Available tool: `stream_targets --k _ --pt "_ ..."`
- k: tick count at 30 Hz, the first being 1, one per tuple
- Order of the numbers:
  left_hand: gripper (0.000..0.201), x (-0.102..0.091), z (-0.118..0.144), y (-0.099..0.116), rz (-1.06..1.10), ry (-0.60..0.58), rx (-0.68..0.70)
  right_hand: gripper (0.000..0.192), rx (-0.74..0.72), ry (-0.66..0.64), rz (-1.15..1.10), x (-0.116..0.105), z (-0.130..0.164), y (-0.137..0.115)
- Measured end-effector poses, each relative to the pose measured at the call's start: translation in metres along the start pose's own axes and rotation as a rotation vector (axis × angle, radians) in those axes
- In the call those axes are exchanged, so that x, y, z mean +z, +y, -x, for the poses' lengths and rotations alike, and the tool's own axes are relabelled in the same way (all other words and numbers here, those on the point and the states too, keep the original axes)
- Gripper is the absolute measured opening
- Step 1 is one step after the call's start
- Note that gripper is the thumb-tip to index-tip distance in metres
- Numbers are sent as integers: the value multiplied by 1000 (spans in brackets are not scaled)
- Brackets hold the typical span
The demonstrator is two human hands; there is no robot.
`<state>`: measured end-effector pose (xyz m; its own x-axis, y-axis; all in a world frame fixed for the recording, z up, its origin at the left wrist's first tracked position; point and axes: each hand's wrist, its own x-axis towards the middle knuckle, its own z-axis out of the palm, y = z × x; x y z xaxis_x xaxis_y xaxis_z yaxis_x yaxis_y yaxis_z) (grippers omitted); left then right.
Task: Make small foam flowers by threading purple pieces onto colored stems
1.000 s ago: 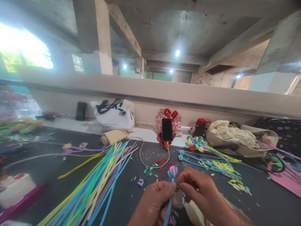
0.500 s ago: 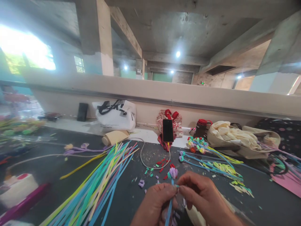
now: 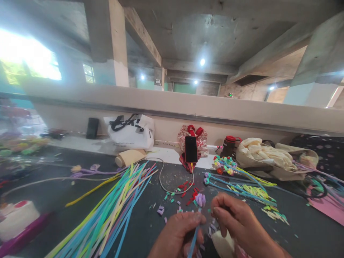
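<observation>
My left hand pinches the blue stem upright, its purple flower head above my fingers, over the dark table. My right hand is curled just beside it; whether it holds anything I cannot tell.

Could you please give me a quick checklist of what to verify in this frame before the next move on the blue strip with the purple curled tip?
1. Left hand grips the blue foam strip: ok, fingers closed around it.
2. Purple curled tip intact at the strip's top: ok.
3. Right hand holds a small piece: cannot tell, fingers curled, contents hidden.
4. Right hand touching the strip: not ok, it is apart, to the right.
5. Spare bundle of long coloured foam strips lies on the dark table: ok, on the left.
6. White charging cable clear of the hands: ok.
</observation>
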<state>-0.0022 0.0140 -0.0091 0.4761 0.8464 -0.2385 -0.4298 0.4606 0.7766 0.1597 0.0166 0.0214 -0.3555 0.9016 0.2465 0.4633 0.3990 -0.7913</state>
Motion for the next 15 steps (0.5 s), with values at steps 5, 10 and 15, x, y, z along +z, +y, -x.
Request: stream_targets --k 5,10,15 --pt "22 -8 -7 -8 -14 34 -5 17 101 10 -66 -3 1 0" --pt "20 -3 -4 -5 -29 13 -8 17 25 12 48 -3 0 -2" --pt "19 4 2 -2 14 27 -45 14 -71 13 242 -1 -4 -6"
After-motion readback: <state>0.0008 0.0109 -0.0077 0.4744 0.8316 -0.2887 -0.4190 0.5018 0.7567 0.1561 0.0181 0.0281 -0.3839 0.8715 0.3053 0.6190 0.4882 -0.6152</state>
